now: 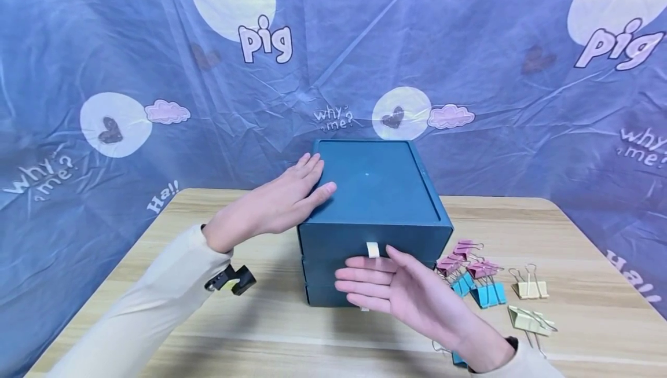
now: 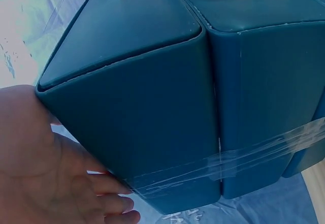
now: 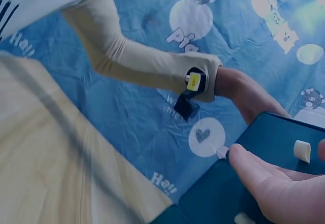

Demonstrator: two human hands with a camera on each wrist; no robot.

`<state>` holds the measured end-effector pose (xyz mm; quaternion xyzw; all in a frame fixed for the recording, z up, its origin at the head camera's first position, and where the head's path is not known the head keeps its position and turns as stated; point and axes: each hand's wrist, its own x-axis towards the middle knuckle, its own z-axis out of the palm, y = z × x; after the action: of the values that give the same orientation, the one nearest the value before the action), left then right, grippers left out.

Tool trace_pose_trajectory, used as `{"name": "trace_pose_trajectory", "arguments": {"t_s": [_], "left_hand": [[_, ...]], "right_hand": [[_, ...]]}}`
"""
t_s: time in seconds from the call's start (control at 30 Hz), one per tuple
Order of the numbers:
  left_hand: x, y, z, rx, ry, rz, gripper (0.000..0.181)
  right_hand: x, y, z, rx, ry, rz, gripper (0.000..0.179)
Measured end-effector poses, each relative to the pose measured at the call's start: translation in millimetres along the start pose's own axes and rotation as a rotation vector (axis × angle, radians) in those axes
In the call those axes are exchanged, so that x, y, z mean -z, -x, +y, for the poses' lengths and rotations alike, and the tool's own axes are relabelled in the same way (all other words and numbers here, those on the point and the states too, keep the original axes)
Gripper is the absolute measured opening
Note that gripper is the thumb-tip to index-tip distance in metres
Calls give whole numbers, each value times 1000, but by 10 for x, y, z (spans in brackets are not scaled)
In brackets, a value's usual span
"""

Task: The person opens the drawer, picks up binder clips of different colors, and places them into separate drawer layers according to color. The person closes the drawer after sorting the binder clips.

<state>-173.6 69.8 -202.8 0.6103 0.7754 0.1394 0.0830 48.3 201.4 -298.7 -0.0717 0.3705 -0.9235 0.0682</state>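
A dark teal drawer box [image 1: 375,181] stands on the table, its stacked drawers facing me. My left hand [image 1: 276,201] rests along the left edge of its top, fingers straight. In the left wrist view that palm lies flat against the box's side [image 2: 147,112], where clear tape [image 2: 228,165] runs across. Before the drawer fronts is my right hand [image 1: 417,294], fingers extended and palm showing, holding nothing. Its thumb is just beside the upper white pull loop [image 1: 372,249]; the right wrist view also shows a pull loop [image 3: 302,151]. Whether the right fingers touch the front cannot be told.
Several binder clips lie right of the box: pink clips [image 1: 465,248], blue clips [image 1: 488,295] and cream clips [image 1: 531,289]. Another blue clip [image 1: 458,359] is partly hidden by the right wrist. Behind the wooden table [image 1: 250,337] hangs a blue printed cloth [image 1: 333,71].
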Motion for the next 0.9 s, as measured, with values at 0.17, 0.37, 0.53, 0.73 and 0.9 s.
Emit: {"name": "trace_pose_trajectory", "arguments": {"t_s": [0.17,0.37,0.53,0.73,0.9], "left_hand": [[3,-4,18,-7,-15,-26,69],[5,-5,31,8,-74,-45,69],[-2,-16,41,18,-89,-54,67],[-14,-6,44,37,-93,-63,67],[-34,-14,55,36,-76,-65,67]], "right_hand": [[-24,-43,13,16,-88,-9,59],[-47,-120,38,16,-68,6,60],[-46,-149,45,26,-46,13,60],[-82,-180,46,23,-12,38,61],[-99,-154,35,36,17,25,55]]}}
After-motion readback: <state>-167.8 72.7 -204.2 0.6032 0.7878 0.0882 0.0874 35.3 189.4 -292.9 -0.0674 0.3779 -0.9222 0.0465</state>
